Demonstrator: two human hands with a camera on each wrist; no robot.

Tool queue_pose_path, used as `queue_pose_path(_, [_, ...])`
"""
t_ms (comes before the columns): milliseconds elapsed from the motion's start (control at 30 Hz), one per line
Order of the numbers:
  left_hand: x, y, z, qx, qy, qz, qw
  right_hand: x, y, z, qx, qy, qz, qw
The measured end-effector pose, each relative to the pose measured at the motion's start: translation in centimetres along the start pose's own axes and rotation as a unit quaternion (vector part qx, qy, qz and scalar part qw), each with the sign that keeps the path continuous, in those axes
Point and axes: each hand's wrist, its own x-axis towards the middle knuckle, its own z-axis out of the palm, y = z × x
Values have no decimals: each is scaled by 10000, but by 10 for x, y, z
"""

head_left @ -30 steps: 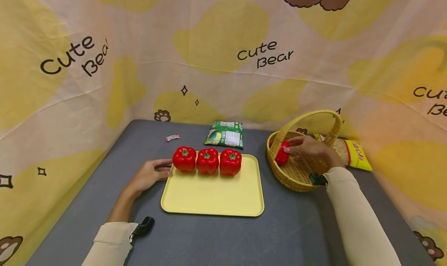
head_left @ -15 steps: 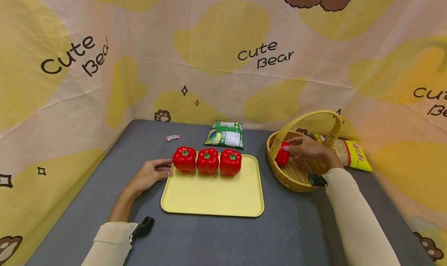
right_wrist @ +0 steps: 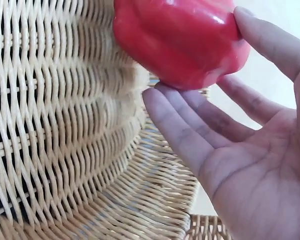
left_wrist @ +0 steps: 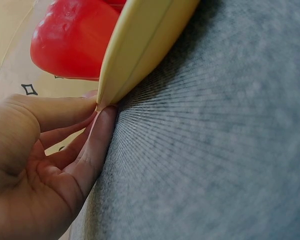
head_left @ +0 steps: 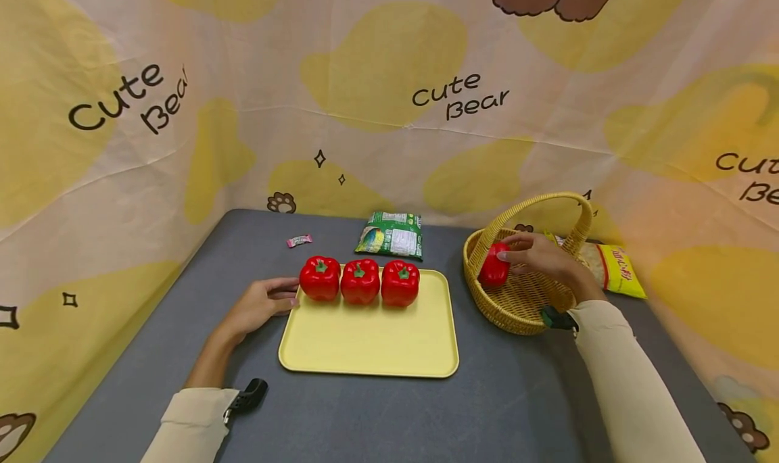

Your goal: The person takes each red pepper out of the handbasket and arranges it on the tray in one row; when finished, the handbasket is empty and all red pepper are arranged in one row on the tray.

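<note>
My left hand (head_left: 262,307) is at the left edge of a yellow tray (head_left: 371,341); in the left wrist view the thumb and a finger pinch the tray's corner. Three red bell peppers (head_left: 360,282) stand in a row along the tray's far side, green stems up. On the right, my right hand (head_left: 543,255) reaches under the handle of a wicker basket (head_left: 487,307). It holds another red bell pepper (right_wrist: 182,42) between thumb and fingers, inside the basket by its left wall. The pepper's stem is hidden.
Behind the tray lies a green snack bag (head_left: 391,234), with a small pink wrapped candy (head_left: 299,240) to its left. A yellow packet (head_left: 621,271) lies behind the basket at the right. Printed cloth walls (head_left: 377,64) border the grey table (head_left: 341,416).
The bell pepper in my right hand has turned and shows a wider, rounder side; the right fingers have shifted slightly with it. My left hand and the tray stay in place.
</note>
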Motion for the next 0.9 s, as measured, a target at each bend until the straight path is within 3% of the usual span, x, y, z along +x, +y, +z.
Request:
queue_pose_path(300, [-1,3,1,-19,3,95,10000,-31,-4,-1,-103,567,-285,9979])
queue_pose_path(533, [-2,4,1,-44,16,125,9999,-61,-6,3,-518,1083,-369,9921])
queue_pose_path(900, [-1,1,1,-36,1,34,10000,-101,-11,29,-124,1748,-834,9810])
